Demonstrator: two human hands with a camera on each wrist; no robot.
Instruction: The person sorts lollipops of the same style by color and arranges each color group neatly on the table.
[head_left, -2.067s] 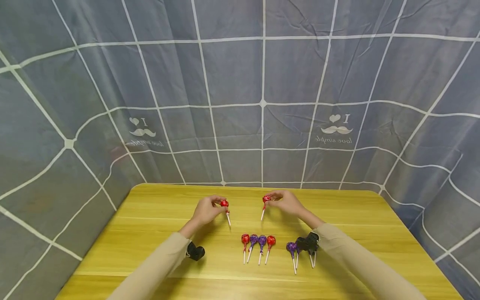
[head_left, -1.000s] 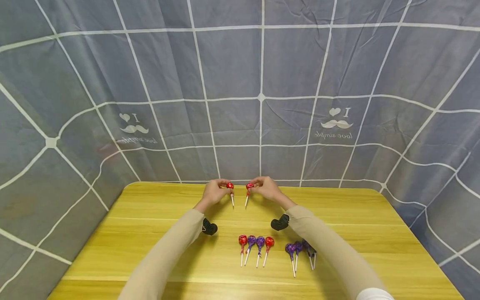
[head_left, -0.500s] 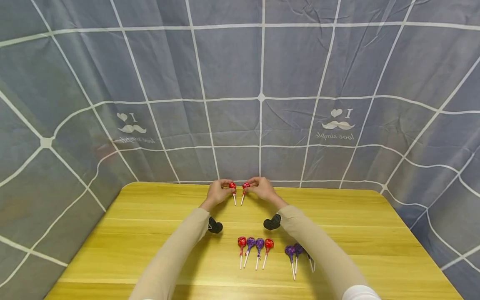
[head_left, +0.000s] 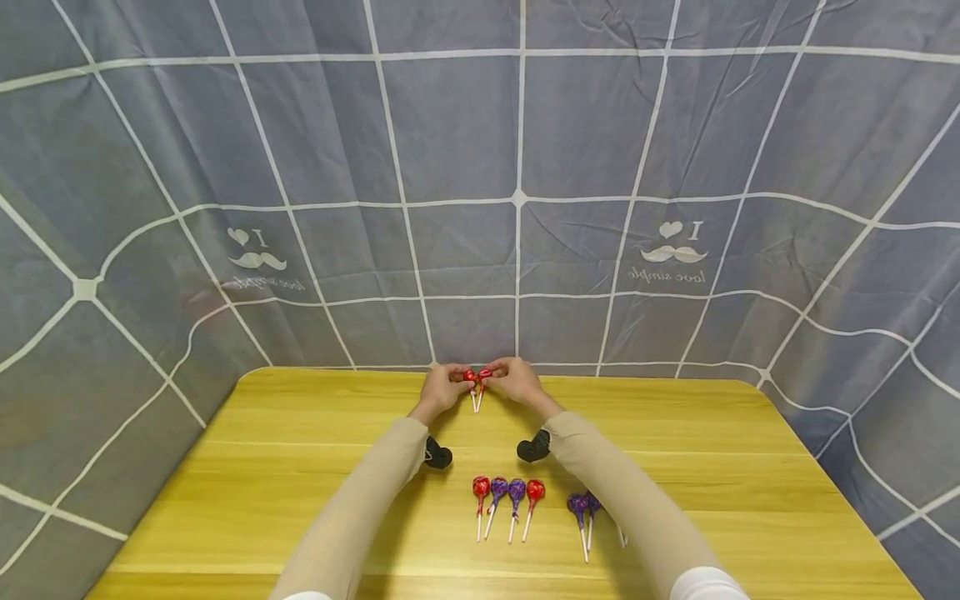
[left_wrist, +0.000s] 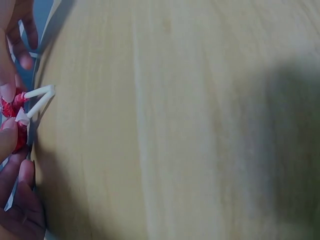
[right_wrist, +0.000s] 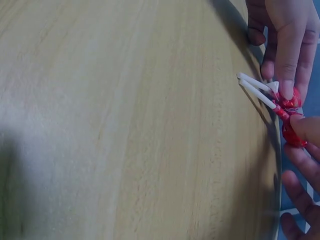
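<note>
- The left hand [head_left: 442, 387] has its grip clamped, thumb against fingers, on the left red lollipop [head_left: 470, 377].
- The right hand [head_left: 517, 382] has its grip pinched the same way on the right red lollipop [head_left: 484, 374].
- Both held lollipops are at the far edge of the counter [head_left: 690, 450], just beside each other, their sticks [right_wrist: 257, 94] slanting to a V; whether they rest on the wood, I cannot tell.
- Each should be light, with a hard ball and a stiff, thin stick that could bend or snap if levered.
- The shiny wrapper [right_wrist: 290, 134] may slip, so a thumb-and-finger pinch on the ball or just below it looks best.
- Nearer the person lies a row of lollipops [head_left: 517, 488], red at both ends, with purple lollipops [head_left: 577, 503] partly behind the right sleeve [head_left: 630, 492].
</note>
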